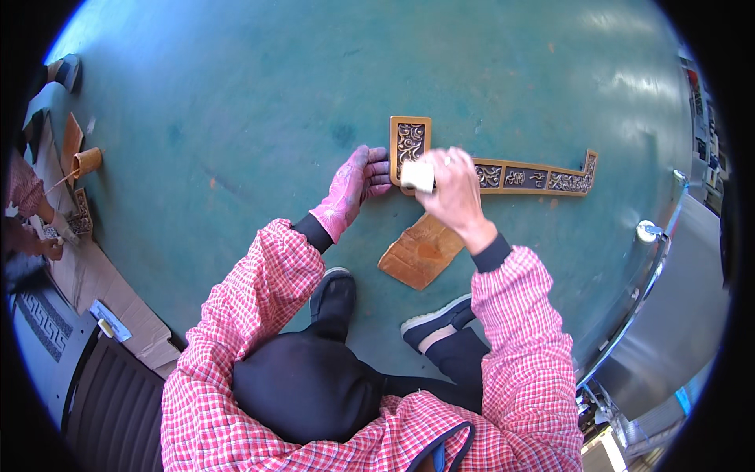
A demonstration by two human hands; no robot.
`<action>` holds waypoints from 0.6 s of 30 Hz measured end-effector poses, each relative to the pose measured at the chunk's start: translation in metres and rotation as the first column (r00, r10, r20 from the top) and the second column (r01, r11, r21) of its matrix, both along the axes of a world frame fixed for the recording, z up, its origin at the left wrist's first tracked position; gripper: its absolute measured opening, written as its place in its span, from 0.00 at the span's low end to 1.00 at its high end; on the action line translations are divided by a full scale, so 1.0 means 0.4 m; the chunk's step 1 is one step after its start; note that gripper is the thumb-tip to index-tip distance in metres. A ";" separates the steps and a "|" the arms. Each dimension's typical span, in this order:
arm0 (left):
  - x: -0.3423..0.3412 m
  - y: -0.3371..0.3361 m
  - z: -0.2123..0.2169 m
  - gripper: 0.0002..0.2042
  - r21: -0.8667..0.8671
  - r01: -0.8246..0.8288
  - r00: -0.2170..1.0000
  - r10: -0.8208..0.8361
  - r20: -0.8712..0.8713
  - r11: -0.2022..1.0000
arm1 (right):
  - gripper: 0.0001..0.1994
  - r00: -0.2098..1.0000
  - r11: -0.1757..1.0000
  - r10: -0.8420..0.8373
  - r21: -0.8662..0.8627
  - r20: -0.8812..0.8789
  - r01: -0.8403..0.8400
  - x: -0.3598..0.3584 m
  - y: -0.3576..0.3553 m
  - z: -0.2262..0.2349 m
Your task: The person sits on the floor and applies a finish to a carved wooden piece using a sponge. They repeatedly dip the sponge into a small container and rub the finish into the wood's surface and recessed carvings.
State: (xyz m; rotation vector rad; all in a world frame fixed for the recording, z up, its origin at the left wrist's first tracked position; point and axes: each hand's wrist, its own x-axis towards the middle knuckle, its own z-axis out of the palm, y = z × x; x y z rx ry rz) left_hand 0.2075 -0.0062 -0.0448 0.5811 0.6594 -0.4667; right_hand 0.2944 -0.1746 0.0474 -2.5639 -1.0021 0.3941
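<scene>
A long ornamental piece [494, 176] with gold-coloured edging and dark panels of raised scrollwork lies on the green floor. Its broad rectangular end [410, 135] is at the left, and a short upturned end is at the right. My right hand [456, 189], bare, grips a small white sponge-like block [418, 176] over the lower part of the broad end and hides the join behind it. Beside that end's left edge is my left hand [358, 182] in a stained pink glove, fingers stretched out; whether they touch the edge I cannot tell. Below lies a stained brown cardboard piece [421, 253].
At the left, another person's hands [55, 236] work over a patterned piece on cardboard [118, 295], near a brown cup [86, 162] with a stick. A dark slatted panel [118, 409] stands lower left. Shiny metal sheets [676, 315] line the right side. My feet flank the cardboard piece.
</scene>
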 end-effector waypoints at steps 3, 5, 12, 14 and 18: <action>-0.001 0.002 -0.001 0.29 -0.008 0.017 1.000 -0.017 0.018 1.000 | 0.17 0.991 0.988 -0.135 0.078 -0.015 0.136 -0.001 -0.010 0.004; -0.002 -0.003 0.003 0.29 0.012 0.013 1.000 -0.013 0.008 1.000 | 0.17 0.955 0.941 -0.291 0.196 0.062 0.275 0.042 0.028 0.005; 0.001 0.000 0.008 0.28 0.035 0.009 0.999 -0.008 -0.038 0.999 | 0.17 0.996 0.996 -0.090 0.028 -0.015 0.090 -0.014 0.001 -0.001; -0.004 -0.002 0.011 0.28 0.034 -0.001 0.999 0.003 -0.046 0.999 | 0.15 0.985 0.985 -0.171 0.018 0.015 0.170 -0.009 -0.026 0.000; 0.000 -0.006 0.005 0.28 -0.007 0.002 1.000 -0.002 -0.017 1.000 | 0.15 0.956 0.959 -0.270 0.127 0.118 0.255 0.015 -0.008 -0.007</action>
